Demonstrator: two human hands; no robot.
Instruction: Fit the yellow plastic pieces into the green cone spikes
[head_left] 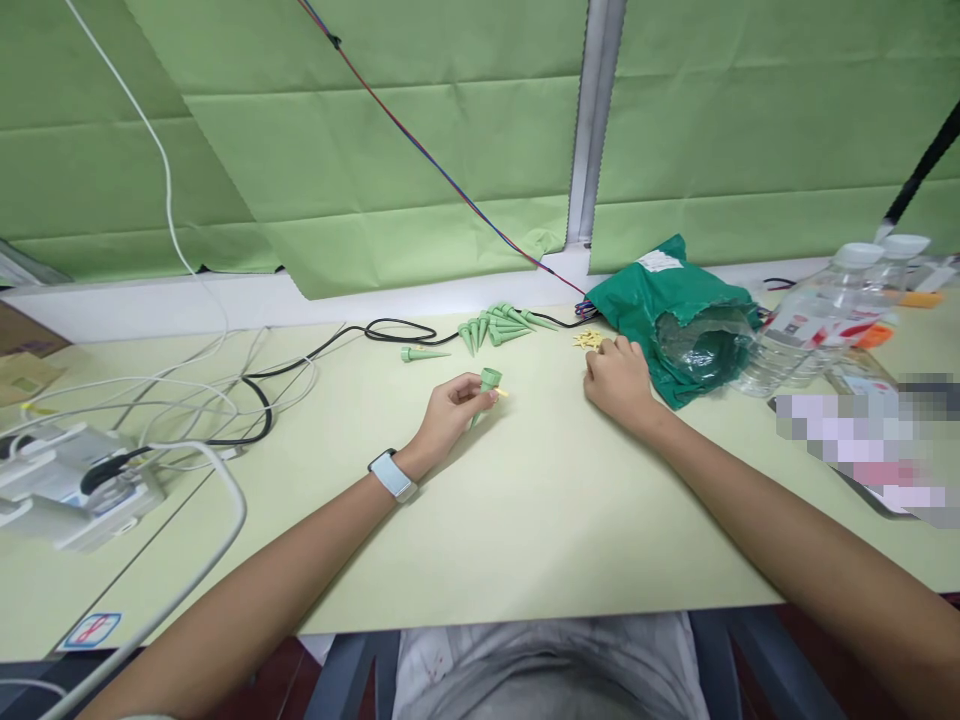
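My left hand (452, 410) is closed around a green cone-shaped piece (490, 378), its wide round end up and a small yellow part sticking out to the right. My right hand (619, 380) rests on the table beside a small pile of yellow pieces (589, 339); its fingers are curled, and anything between the fingertips is hidden. Behind my left hand lies a cluster of several green cones (506, 328). One separate green cone (424, 354) lies to the left of that cluster.
A torn green plastic bag (637, 295) lies behind my right hand. Clear plastic bottles (821, 310) stand at the right, near a blurred flat object (862, 460). Cables and a white power strip (67, 490) spread over the left of the table (480, 560).
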